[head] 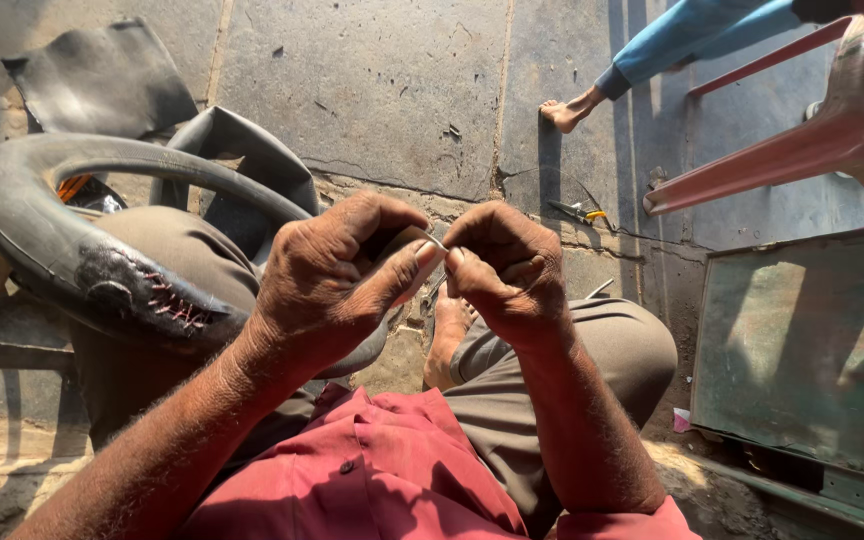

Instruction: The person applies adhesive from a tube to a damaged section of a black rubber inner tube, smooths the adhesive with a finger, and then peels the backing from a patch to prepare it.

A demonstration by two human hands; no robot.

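Sitting on stone paving [372, 90], knees in grey trousers [592, 340], red shirt [392, 470] at bottom. Resting across the left knee: black rubber tyre [62, 230], curving left of the hands, showing a stitched tear [167, 305] on its near wall. Lying beyond the tyre, upper left: flat black rubber scrap [102, 75]. Standing right of the tyre, at frame edge: green metal box [802, 340]; above it, red plastic chair leg [762, 160]. Stepping on the paving above that: another person's bare foot [567, 110] under a blue trouser leg. Lying on the paving right of the hands: small pliers with yellow grip [582, 212]. Meeting right of the tyre, at centre: left hand [337, 275] curling nearly closed, thumb and forefinger pinching a thin pale needle [430, 238]; right hand [507, 265] curling closed, fingertips touching the needle tip. Thread too fine to tell.
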